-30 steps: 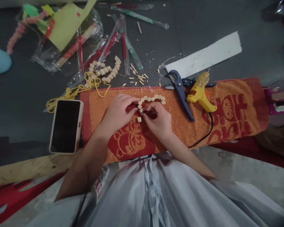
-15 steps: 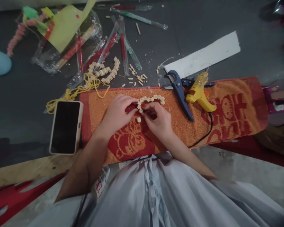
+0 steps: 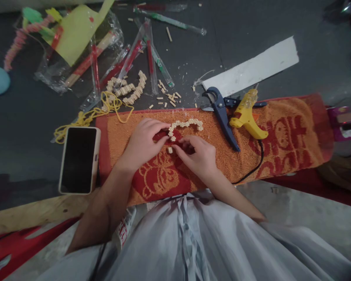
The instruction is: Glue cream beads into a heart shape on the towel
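Observation:
A curved chain of small pale wooden pieces (image 3: 185, 125) lies on an orange and red towel (image 3: 280, 136). My left hand (image 3: 143, 142) pinches the chain's left end with its fingertips. Just below that end, my right hand (image 3: 197, 154) has its fingers curled at a single loose wooden piece (image 3: 170, 150). Whether the right fingers grip the piece is hidden.
A phone (image 3: 78, 160) lies left of the towel. Blue cutters (image 3: 222, 113) and a yellow glue gun (image 3: 247, 115) rest at the towel's upper edge, below a white strip (image 3: 251, 70). Yellow cord (image 3: 105, 107), a second wooden chain (image 3: 128, 88) and wrapped chopsticks (image 3: 152, 58) litter the dark floor.
My right hand has dropped slightly away from the chain toward the loose piece. My left hand has kept its hold on the chain's end.

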Motion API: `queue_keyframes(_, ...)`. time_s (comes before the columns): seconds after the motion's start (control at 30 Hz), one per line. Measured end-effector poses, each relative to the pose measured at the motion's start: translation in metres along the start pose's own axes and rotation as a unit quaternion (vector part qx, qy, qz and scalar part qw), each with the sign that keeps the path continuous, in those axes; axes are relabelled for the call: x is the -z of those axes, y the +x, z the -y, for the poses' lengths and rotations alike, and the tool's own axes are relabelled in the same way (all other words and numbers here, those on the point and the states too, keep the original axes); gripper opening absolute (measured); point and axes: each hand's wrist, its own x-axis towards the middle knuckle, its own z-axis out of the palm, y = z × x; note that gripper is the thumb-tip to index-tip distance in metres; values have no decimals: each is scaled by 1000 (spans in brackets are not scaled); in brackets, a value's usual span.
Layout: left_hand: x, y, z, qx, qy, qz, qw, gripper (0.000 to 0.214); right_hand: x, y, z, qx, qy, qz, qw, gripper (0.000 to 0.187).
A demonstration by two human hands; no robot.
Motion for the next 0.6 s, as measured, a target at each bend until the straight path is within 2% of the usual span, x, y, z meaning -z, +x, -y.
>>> queue_keyframes(0.13,-1,0,1,-5,-2,-3,1000,23,-4,6,0,-19,-5,5,1000,14)
queue_keyframes(0.6,-1,0,0,-5,-1,-6,1000,22,-7,10,-2,12,-6,-2,1000,12)
